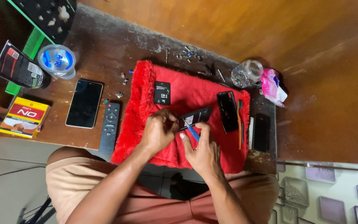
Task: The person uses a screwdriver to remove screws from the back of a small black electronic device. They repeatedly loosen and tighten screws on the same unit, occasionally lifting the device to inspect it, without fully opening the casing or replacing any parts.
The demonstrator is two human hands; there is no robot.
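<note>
Prying at an opened phone on the red cloth

My left hand (159,130) clamps the opened phone (193,118); my right hand (204,151) pinches a blue pry tool (193,132) against it, over the red cloth (187,93).

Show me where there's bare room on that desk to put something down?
Bare wood lies behind the fluffy red cloth toward the blue-lidded plastic tub, and between the black smartphone and slim black remote. The cloth's right side by the clear glass jar is crowded.

Even, warm indoor light; the picture is rendered sharp.
A soft sheen is seen on the wooden table (270,33); the top left corner is left dim, and edges are bent by wide-angle distortion.
</note>
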